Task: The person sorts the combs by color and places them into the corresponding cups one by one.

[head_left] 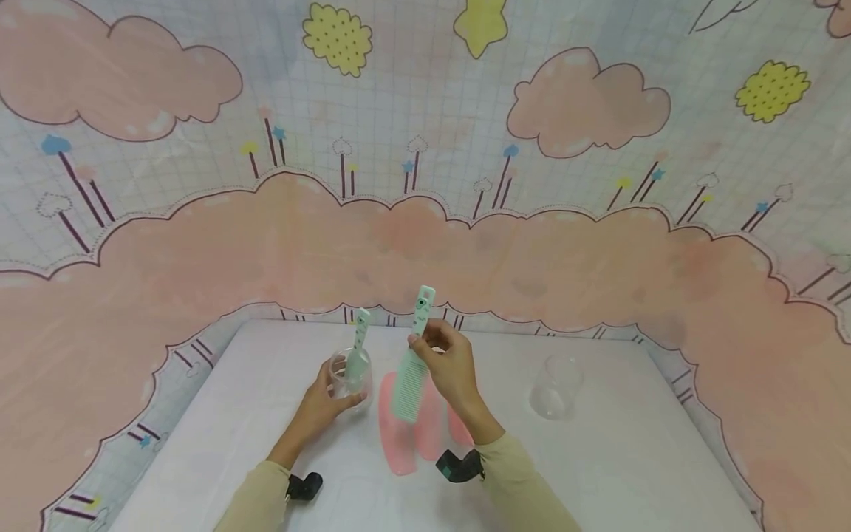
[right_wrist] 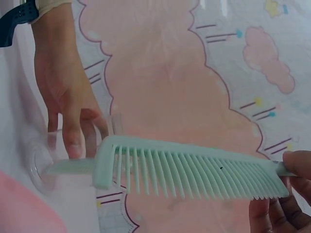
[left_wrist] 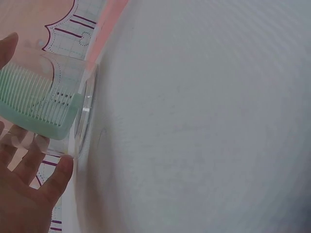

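Observation:
My left hand point(head_left: 327, 391) grips a clear plastic cup point(head_left: 359, 386), thumb on the near side and fingers round the far side. Inside the cup stands a mint-green comb point(left_wrist: 34, 114), its printed handle sticking up above the rim. Slightly to the right, my right hand point(head_left: 453, 362) pinches a second mint-green comb point(right_wrist: 189, 167) where its handle meets the teeth. This comb is held above the table, handle up and teeth slanting down. Its toothed end points toward the cup in the right wrist view.
Several flat, rounded pink pieces point(head_left: 397, 451) lie on the white table point(head_left: 618, 458) below the right hand. Another clear container point(head_left: 557, 388) stands farther right. A patterned cloth point(head_left: 399, 251) with clouds rises behind the table. Black wrist devices point(head_left: 459, 467) sit at both sleeves.

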Motion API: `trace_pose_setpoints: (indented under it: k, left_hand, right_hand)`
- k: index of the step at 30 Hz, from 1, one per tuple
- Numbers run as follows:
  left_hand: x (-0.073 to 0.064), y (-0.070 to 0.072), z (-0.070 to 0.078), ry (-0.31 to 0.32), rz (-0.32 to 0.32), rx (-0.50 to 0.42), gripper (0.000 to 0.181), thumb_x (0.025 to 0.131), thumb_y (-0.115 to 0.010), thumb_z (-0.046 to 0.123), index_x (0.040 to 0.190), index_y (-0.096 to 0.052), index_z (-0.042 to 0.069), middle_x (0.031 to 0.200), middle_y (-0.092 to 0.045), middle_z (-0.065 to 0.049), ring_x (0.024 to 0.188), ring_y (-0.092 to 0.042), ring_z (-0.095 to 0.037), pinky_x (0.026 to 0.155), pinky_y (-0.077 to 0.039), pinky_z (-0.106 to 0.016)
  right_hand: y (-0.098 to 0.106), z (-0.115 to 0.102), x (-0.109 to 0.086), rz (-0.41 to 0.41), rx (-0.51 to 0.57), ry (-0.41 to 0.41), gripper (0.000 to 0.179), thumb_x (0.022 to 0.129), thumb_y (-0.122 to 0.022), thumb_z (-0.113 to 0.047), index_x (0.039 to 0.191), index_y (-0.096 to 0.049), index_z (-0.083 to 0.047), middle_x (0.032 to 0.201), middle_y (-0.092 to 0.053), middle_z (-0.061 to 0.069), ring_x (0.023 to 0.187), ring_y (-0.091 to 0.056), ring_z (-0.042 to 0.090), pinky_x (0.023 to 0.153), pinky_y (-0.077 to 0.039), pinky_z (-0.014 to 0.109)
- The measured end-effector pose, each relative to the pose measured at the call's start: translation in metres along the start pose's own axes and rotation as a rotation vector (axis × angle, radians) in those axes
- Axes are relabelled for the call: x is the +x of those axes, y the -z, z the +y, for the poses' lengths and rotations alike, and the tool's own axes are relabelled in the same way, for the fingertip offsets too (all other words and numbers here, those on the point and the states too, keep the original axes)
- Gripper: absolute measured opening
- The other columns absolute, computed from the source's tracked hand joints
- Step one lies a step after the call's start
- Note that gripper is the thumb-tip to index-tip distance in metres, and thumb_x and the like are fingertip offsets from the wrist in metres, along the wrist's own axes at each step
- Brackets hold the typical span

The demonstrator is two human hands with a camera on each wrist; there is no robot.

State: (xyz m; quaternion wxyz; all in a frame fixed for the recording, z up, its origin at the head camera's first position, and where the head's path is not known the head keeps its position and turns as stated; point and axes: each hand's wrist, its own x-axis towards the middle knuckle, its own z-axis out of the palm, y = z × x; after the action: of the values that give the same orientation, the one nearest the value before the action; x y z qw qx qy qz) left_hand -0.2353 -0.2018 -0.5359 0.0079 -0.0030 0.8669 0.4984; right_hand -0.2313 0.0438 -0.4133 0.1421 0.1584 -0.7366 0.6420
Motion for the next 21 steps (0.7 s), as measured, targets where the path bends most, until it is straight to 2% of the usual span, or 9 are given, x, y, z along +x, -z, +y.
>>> trace_pose_setpoints:
  k: [8,15,21]
  left_hand:
    - [0.001,0.002,0.001,0.007,0.002,0.005,0.096,0.084,-0.076,0.042,0.155,-0.015,0.018,0.158,-0.033,-0.016,0.141,-0.034,-0.048,0.113,-0.035,-0.06]
    - [0.002,0.002,-0.001,0.017,-0.009,0.0,0.1,0.083,-0.076,0.044,0.156,-0.013,0.018,0.159,-0.032,-0.017,0.142,-0.032,-0.049,0.113,-0.034,-0.061]
    - [0.002,-0.001,-0.002,0.003,0.001,-0.022,0.102,0.08,-0.078,0.044,0.156,-0.014,0.018,0.158,-0.033,-0.016,0.142,-0.033,-0.049,0.114,-0.033,-0.06]
  right_hand:
    - [-0.009,-0.006,0.011,0.015,0.007,0.046,0.02,0.087,-0.074,-0.016,0.103,-0.069,-0.006,0.093,-0.068,0.013,0.08,-0.062,0.011,0.071,-0.054,0.021]
    - [-0.021,-0.009,0.015,0.015,0.032,0.029,0.018,0.086,-0.072,-0.005,0.103,-0.067,0.001,0.095,-0.068,0.02,0.08,-0.061,0.015,0.07,-0.055,0.02]
    - [-0.025,-0.032,0.01,-0.005,0.022,0.053,0.017,0.087,-0.069,-0.001,0.102,-0.065,0.006,0.095,-0.067,0.023,0.082,-0.064,0.022,0.072,-0.057,0.025]
